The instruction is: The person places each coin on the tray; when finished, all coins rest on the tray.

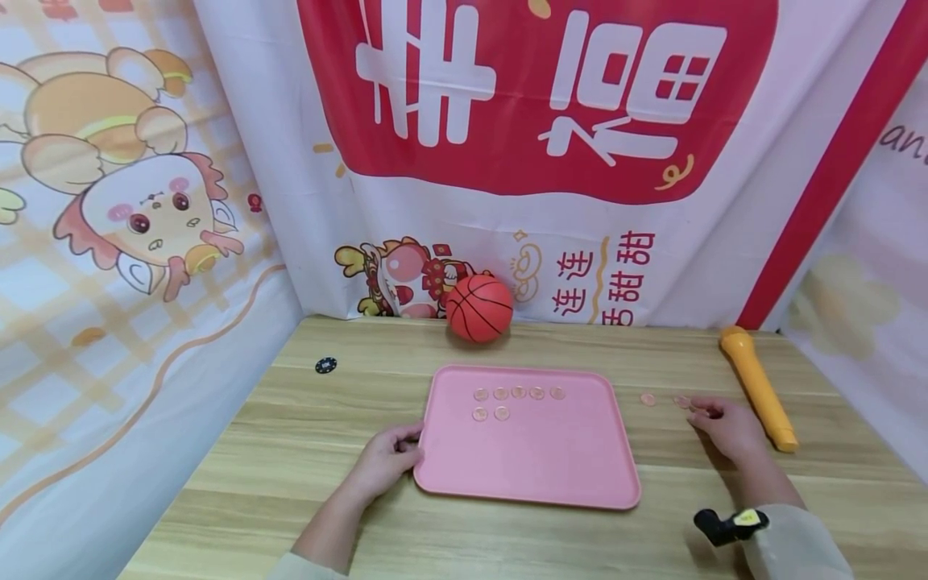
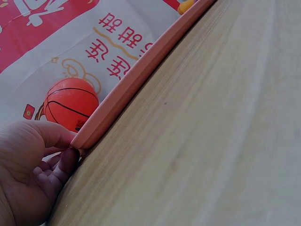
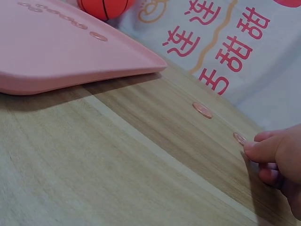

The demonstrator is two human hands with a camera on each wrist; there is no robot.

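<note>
A pink tray (image 1: 529, 459) lies on the wooden table (image 1: 304, 419); several small copper coins (image 1: 518, 392) sit in two rows near its far edge. My left hand (image 1: 409, 443) grips the tray's left rim (image 2: 117, 101), thumb on top and fingers under it. Two more coins lie on the table right of the tray: one (image 1: 648, 399) lies alone, the other (image 1: 681, 400) is at my right hand (image 1: 699, 408). In the right wrist view, a fingertip (image 3: 251, 147) of that hand (image 3: 256, 148) touches this coin (image 3: 240, 138), which lies flat; the other coin (image 3: 202, 110) sits farther off.
An orange toy basketball (image 1: 478, 308) rests against the cloth backdrop behind the tray. A yellow toy microphone (image 1: 757, 387) lies at the right, just beyond my right hand. A black chip (image 1: 326, 365) sits at the far left. Printed cloth walls enclose the table.
</note>
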